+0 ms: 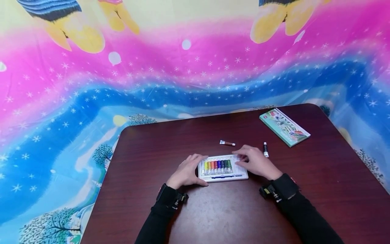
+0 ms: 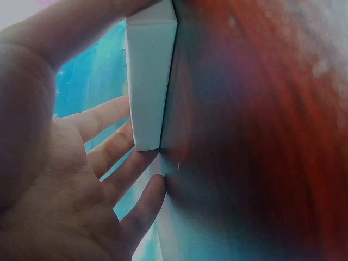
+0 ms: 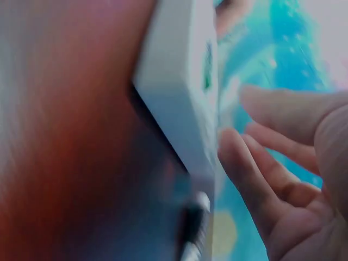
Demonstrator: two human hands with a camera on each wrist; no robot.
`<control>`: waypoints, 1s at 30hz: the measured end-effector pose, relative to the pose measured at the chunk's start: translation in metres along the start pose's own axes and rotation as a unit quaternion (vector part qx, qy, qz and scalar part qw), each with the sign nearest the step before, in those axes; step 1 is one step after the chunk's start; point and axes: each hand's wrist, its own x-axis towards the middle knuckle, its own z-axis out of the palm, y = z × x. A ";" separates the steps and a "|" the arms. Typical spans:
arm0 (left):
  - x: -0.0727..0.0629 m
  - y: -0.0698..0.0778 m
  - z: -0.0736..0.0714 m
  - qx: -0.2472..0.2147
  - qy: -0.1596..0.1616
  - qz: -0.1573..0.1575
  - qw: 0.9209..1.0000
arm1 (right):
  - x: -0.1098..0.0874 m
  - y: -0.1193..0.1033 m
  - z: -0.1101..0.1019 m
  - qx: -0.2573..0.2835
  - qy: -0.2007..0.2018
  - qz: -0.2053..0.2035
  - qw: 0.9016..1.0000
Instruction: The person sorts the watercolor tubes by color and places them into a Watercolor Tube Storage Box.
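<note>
A white paint-set tray [image 1: 225, 180] lies on the table, with several coloured paint tubes [image 1: 215, 165] side by side in its clear insert. A thin blue brush [image 1: 226, 176] lies along the near side of the tray. My left hand [image 1: 186, 171] holds the tray's left end, thumb at the near corner and fingers spread toward the far corner; the left wrist view shows them along the white end wall [image 2: 149, 81]. Above the tray's right part is my right hand [image 1: 256, 162], fingers bent, thumb and forefinger apart and nothing between them in the right wrist view.
A brown paint tube [image 1: 227, 143] lies beyond the tray. To the right of my right hand is a black tube [image 1: 265, 149]. An illustrated pale green box [image 1: 284, 127] lies at the back right of the dark wooden table [image 1: 146, 149]. Behind the table hangs a patterned cloth [image 1: 195, 64].
</note>
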 end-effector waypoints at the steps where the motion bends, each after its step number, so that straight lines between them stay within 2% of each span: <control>1: 0.000 0.000 0.000 0.000 0.000 0.000 1.000 | 0.000 0.003 -0.005 0.000 0.020 0.004 1.000; 6: 0.001 -0.001 0.001 0.001 0.003 0.001 1.000 | -0.003 0.021 -0.031 -0.013 0.115 0.047 0.992; 9: 0.001 -0.001 0.001 0.004 0.002 0.001 1.000 | -0.006 0.031 -0.041 -0.022 0.133 0.069 0.989; 16: 0.001 -0.002 0.001 0.005 0.002 0.000 1.000 | -0.007 0.045 -0.040 -0.034 0.076 0.082 0.993; 23: 0.000 -0.003 0.000 0.004 0.002 -0.005 1.000 | -0.003 0.041 -0.024 -0.052 0.056 0.068 0.995; 30: 0.000 -0.001 0.000 0.007 -0.001 -0.004 1.000 | 0.006 0.029 -0.011 -0.081 -0.040 0.026 0.996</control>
